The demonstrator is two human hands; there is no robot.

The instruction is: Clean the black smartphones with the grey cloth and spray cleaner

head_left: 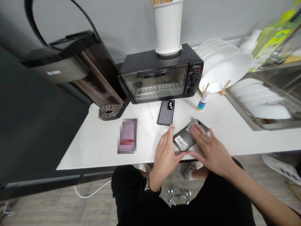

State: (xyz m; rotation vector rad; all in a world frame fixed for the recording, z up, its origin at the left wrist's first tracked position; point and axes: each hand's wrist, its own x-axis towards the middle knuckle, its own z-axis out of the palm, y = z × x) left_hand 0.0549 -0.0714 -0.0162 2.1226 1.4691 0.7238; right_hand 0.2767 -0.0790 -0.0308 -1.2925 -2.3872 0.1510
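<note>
A dark, flat phone with a white barcode label lies at an angle near the counter's front edge. My left hand rests at its left corner, fingers stretched out and thumb apart, with the thumb by the near edge. Over the phone's upper part, my right hand presses a small greyish cloth under its fingertips; motion blurs them. A phone case with a camera cutout lies behind, apart from both hands. To the left is a pixelated purple, phone-shaped thing. A small bottle stands behind the phone.
At the back of the white counter stands a toaster oven, with a white cup of sticks on top. A tall dark dispenser is left. White plates stand in a rack beside the sink.
</note>
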